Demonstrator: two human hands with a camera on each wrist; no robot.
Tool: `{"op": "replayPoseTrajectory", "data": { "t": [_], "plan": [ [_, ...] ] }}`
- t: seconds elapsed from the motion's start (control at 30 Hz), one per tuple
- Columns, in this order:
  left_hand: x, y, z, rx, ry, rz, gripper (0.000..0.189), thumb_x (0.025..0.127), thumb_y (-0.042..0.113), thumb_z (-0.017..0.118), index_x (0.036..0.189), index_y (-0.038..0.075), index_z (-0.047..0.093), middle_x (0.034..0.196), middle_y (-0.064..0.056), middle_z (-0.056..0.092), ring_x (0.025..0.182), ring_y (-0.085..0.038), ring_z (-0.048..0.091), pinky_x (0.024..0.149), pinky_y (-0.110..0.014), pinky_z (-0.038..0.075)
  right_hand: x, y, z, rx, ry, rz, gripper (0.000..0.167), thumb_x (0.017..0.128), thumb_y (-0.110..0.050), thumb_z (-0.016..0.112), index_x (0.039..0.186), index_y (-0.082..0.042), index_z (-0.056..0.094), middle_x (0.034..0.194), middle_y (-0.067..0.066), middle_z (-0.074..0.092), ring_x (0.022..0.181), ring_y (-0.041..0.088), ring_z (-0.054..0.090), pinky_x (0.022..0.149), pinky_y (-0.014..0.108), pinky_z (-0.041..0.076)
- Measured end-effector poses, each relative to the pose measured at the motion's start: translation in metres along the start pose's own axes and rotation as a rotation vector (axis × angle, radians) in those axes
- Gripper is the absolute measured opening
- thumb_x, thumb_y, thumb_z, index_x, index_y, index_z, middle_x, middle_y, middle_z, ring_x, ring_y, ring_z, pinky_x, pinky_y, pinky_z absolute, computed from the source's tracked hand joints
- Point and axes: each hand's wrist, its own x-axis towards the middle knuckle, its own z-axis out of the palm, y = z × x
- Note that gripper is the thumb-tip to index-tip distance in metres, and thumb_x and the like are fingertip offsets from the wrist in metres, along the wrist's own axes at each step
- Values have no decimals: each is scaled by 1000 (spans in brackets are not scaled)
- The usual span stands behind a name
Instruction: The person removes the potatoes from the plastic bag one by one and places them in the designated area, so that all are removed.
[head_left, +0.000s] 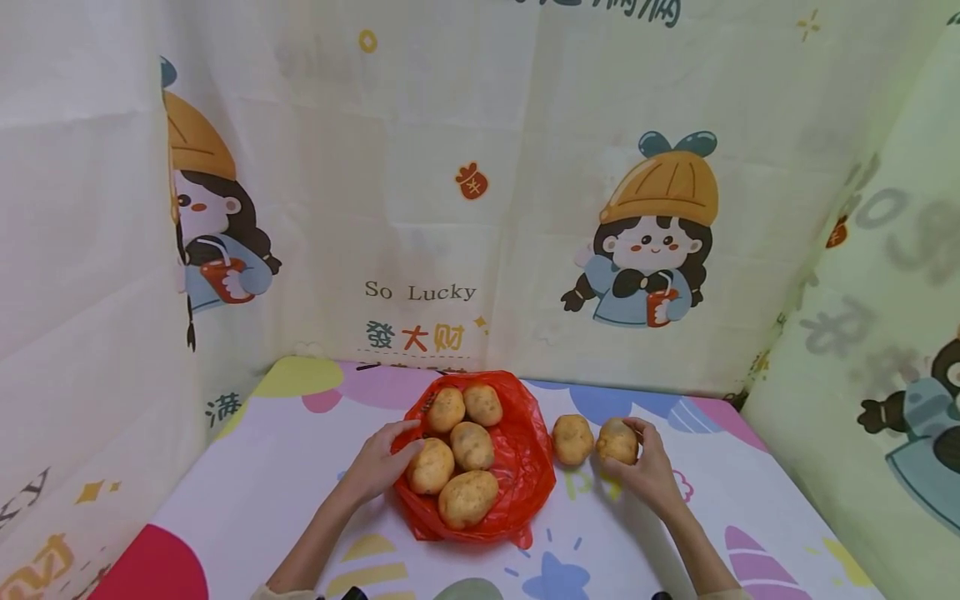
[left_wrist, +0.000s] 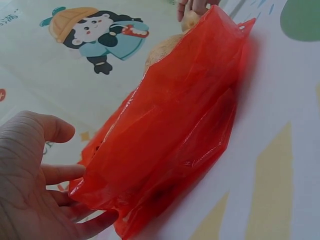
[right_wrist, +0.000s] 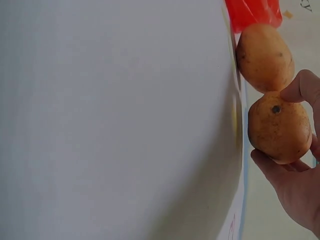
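Observation:
A red plastic bag (head_left: 521,467) lies spread on the table with its mouth facing up. Several potatoes (head_left: 468,500) sit inside it. My left hand (head_left: 378,458) is at the bag's left rim, thumb and fingers apart; in the left wrist view its fingertips touch the red plastic (left_wrist: 165,125). To the right of the bag, my right hand (head_left: 648,467) holds a potato (head_left: 618,442) between thumb and fingers. Another potato (head_left: 573,440) rests between that one and the bag. In the right wrist view the held potato (right_wrist: 279,127) appears against its neighbour (right_wrist: 265,57).
The table (head_left: 255,500) has a white cloth with colourful printed shapes. Behind it hangs a cream cloth wall (head_left: 420,225) with cartoon figures and lettering. Similar cloth walls stand at the left (head_left: 82,275) and right (head_left: 847,333).

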Motion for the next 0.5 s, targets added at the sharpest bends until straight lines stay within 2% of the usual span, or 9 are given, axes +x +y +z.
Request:
{"op": "replayPoseTrajectory", "data": {
  "t": [0.1,0.23,0.4,0.5],
  "plan": [
    [0,-1,0,-5,-1,5,49,101,29,62,143,4,57,147,-21,52,141,-44,43,110,-66,40,1,2,0,-14,-23,9,76,80,-10,81,141,8,39,139,28,49,128,42,51,98,37,47],
    [0,-1,1,-14,-1,1,49,101,28,62,143,4,57,148,-21,52,141,-44,42,111,-66,38,2,5,1,-32,-51,28,76,81,-9,81,142,10,38,139,29,48,123,42,52,100,49,47],
    [1,-1,0,-19,7,9,47,101,26,62,142,3,58,147,-21,53,141,-44,43,112,-65,38,5,6,2,-38,-68,16,75,83,-8,78,143,10,37,141,31,45,125,43,49,105,56,42],
    [0,-1,-1,-14,11,11,47,101,26,62,142,2,58,146,-22,53,140,-44,43,111,-65,38,6,5,3,-53,-63,-12,73,83,-9,77,142,11,39,140,32,45,123,44,50,104,56,43]
  ]
}}
